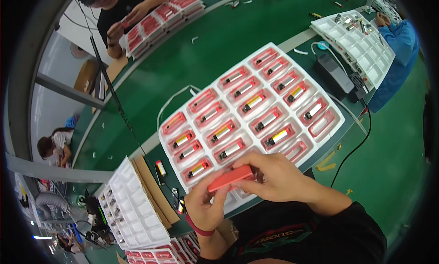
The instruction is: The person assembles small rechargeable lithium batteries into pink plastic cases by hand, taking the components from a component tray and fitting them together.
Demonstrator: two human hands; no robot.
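A red, flat, oblong plastic casing (232,178) is held between my two hands, over the near edge of a large white moulded tray (337,118). My left hand (206,203) grips its left end with thumb and fingers. At the other end, my right hand (274,176) is closed around it, with some fingers hidden behind. Red open shells lie in the tray's pockets. Most hold a small cylindrical cell (278,136) with a silver, white or yellow wrap and a dark end. One shell (322,123) at the right has no cell inside.
White trays (137,202) and brown cardboard (155,191) stand at the left, near loose cells (160,168). A dark adapter box (334,72) with cables sits right of the tray. Across the green table a co-worker's hands (115,31) work by stacked trays; a blue-sleeved person (402,42) sits right.
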